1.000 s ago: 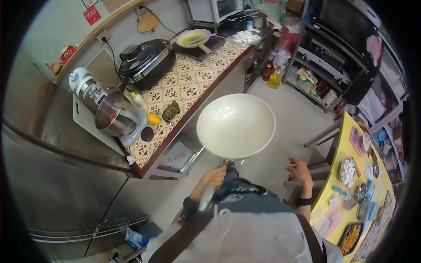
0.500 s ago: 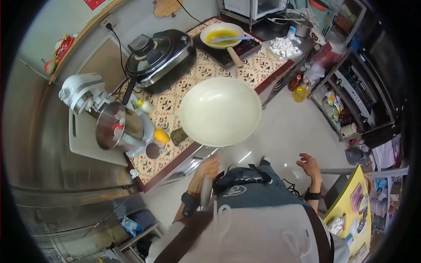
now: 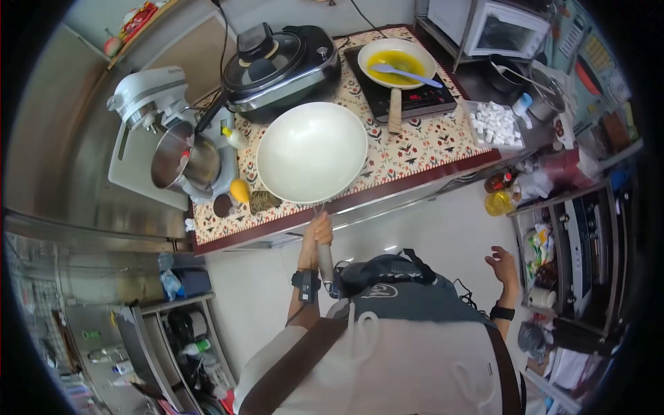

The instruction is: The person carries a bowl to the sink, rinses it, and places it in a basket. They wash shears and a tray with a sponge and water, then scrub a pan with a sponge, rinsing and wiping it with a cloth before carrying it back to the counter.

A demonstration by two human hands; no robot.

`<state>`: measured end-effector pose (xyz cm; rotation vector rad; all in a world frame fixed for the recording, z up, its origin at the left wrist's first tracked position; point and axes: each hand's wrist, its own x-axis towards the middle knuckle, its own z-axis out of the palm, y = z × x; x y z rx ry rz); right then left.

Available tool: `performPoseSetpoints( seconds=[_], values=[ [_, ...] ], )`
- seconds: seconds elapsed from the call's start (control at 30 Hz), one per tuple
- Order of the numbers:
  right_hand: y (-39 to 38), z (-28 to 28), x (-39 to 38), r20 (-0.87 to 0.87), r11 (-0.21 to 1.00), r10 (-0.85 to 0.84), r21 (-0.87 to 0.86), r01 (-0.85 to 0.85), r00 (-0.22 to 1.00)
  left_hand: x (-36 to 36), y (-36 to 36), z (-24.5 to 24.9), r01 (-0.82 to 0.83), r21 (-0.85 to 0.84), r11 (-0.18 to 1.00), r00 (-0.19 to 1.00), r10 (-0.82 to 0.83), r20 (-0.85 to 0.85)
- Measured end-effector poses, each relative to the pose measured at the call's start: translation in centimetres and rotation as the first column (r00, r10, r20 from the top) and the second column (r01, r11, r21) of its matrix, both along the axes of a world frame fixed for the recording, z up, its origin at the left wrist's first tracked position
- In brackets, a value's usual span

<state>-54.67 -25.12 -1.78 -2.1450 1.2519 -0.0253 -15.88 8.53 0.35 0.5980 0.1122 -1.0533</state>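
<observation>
My left hand point(image 3: 319, 230) is wrapped round the grey handle of a large white wok point(image 3: 312, 152). The wok's bowl is turned up toward me, bare inside, and overlaps the front of the patterned counter. My right hand point(image 3: 503, 265) hangs out to the side over the floor, fingers apart and holding nothing. Beyond the wok, a small frying pan point(image 3: 395, 61) holds yellow liquid with a purple-blue spatula point(image 3: 408, 75) in it. It sits on a black induction cooker point(image 3: 429, 102), its wooden handle pointing toward me.
On the counter's left stand a stand mixer point(image 3: 149, 93) with a steel bowl point(image 3: 187, 162), a lemon-yellow item point(image 3: 239, 190) and a black electric cooker point(image 3: 280, 72). At right are a tray of white cubes point(image 3: 495, 124), a microwave point(image 3: 508, 33), oil bottle point(image 3: 499, 203) and a rack point(image 3: 574, 242).
My view has swung to the right. The wok, in my left hand, now appears further left, over the counter. My right hand stays free at my side.
</observation>
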Motion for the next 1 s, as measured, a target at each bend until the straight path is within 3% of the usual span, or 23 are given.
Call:
performPoseSetpoints(
  seconds=[0.13, 0.27, 0.4, 0.43, 0.47, 0.53, 0.63, 0.73, 0.77, 0.87, 1.0],
  values=[
    [-3.9, 0.9, 2.1, 0.033, 0.994, 0.106, 0.026, -0.107, 0.994, 0.0, 0.1, -1.1, -0.058, 0.060, 0.997, 0.998, 0.060, -0.031],
    [-6.1, 1.0, 4.5, 0.184, 0.993, 0.107, -0.068, -0.096, 0.977, 1.5, 2.0, -1.0, 0.019, 0.362, 0.932, 0.965, -0.111, 0.237],
    [-4.8, 0.3, 6.0, 0.140, 0.994, 0.100, 0.029, -0.105, 0.985, 4.7, 4.4, 2.3, 0.035, 0.690, 0.723, 0.855, -0.379, 0.354],
    [-4.3, -0.2, 6.3, 0.125, 0.991, 0.121, 0.045, -0.127, 0.985, 5.6, 5.1, 3.0, -0.030, 0.781, 0.624, 0.709, -0.538, 0.457],
    [-3.7, -0.7, 6.5, 0.108, 0.987, 0.143, 0.060, -0.150, 0.984, 6.6, 6.0, 2.2, -0.084, 0.780, 0.620, 0.729, -0.495, 0.472],
    [-2.4, -1.0, 6.8, 0.076, 0.980, 0.171, 0.087, -0.178, 0.982, 7.3, 6.3, 3.5, -0.297, 0.869, 0.397, 0.589, -0.640, 0.493],
    [-1.0, -1.3, 7.5, 0.055, 0.980, 0.149, 0.121, -0.155, 0.987, 9.1, 7.4, 4.1, -0.647, 0.728, 0.225, 0.145, -0.902, 0.408],
    [-0.2, -1.3, 8.7, 0.072, 0.981, 0.179, 0.067, -0.184, 0.981, 9.7, 7.8, 3.6, -0.823, 0.549, 0.145, 0.099, -0.915, 0.390],
    [0.1, -1.1, 9.2, 0.068, 0.979, 0.184, 0.075, -0.189, 0.981, 9.9, 7.8, 3.6, -0.820, 0.563, 0.098, 0.137, -0.923, 0.359],
    [2.9, 0.9, 12.7, 0.115, 0.969, 0.210, 0.110, -0.223, 0.971, 10.3, 8.4, 4.2, -0.843, 0.521, 0.132, 0.109, -0.907, 0.406],
    [7.2, 2.4, 17.2, 0.217, 0.922, 0.302, 0.181, -0.342, 0.928, 13.7, 9.7, 4.3, -0.907, 0.376, 0.192, -0.013, -0.903, 0.429]
  ],
)
